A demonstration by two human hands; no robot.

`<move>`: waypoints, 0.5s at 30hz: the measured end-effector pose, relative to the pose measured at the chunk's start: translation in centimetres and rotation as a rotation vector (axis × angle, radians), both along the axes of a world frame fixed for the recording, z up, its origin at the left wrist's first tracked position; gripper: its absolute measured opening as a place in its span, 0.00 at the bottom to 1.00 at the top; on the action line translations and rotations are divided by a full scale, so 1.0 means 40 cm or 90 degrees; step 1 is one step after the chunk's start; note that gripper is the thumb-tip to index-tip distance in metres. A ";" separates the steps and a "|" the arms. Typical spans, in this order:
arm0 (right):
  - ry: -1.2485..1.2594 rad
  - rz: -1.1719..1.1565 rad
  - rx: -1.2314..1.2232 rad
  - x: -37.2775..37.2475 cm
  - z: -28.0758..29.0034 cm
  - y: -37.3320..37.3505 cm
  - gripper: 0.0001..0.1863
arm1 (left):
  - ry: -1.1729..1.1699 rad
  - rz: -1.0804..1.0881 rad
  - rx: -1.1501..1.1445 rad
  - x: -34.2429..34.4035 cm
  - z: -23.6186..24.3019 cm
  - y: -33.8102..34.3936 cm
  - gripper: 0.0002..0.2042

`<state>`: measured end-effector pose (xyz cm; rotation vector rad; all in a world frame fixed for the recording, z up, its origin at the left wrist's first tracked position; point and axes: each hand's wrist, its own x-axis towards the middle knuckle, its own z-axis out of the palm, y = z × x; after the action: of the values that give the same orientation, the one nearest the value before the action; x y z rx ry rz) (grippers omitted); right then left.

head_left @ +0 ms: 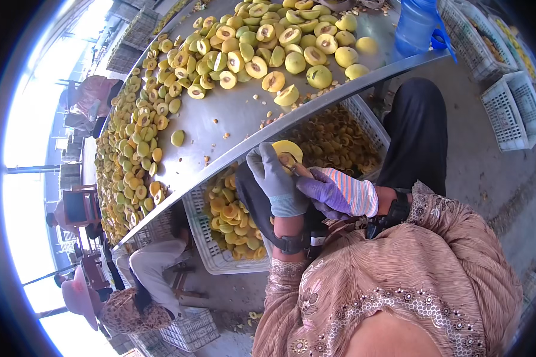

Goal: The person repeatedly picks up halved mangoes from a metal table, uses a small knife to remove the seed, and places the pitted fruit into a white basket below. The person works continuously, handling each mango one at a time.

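Note:
In my left hand (274,178), gloved in grey, I grip a halved yellow stone fruit (289,150) with its cut side showing. My right hand (342,191), in a striped glove with purple fingers, is closed on a small wooden-handled pitting tool (304,171). Its thin metal end meets the brown middle of the fruit. Both hands are close together above my lap, just in front of the table edge. Below them, a white crate (372,128) holds many brownish fruit pieces. A second white crate (211,262), to the left, contains yellow fruit halves (232,217).
A metal table (214,134) spans the front, heaped with halved yellow-green fruit (256,65) and scattered bits. At its right end stands a blue plastic jug (415,27). White crates (509,113) sit on the floor at right. Another person (125,309) sits at lower left.

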<state>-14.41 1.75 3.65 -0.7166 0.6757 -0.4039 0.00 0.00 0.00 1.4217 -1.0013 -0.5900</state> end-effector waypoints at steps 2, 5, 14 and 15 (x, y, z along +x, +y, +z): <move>0.004 0.002 0.037 -0.001 0.019 -0.005 0.19 | 0.092 0.014 0.006 -0.011 0.006 0.001 0.11; -0.115 0.036 0.123 -0.018 0.035 -0.002 0.21 | 0.289 0.016 -0.036 -0.016 0.008 0.011 0.11; -0.114 0.096 0.161 -0.042 0.023 -0.022 0.21 | 0.498 -0.379 0.077 0.041 0.078 0.003 0.21; -0.121 0.101 0.164 -0.036 0.013 -0.018 0.21 | 0.445 -0.397 0.106 0.049 0.081 -0.005 0.20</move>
<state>-15.85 1.02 4.18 -0.4758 0.4767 -0.2295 1.98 -0.21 3.22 0.8954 -0.8137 -1.5344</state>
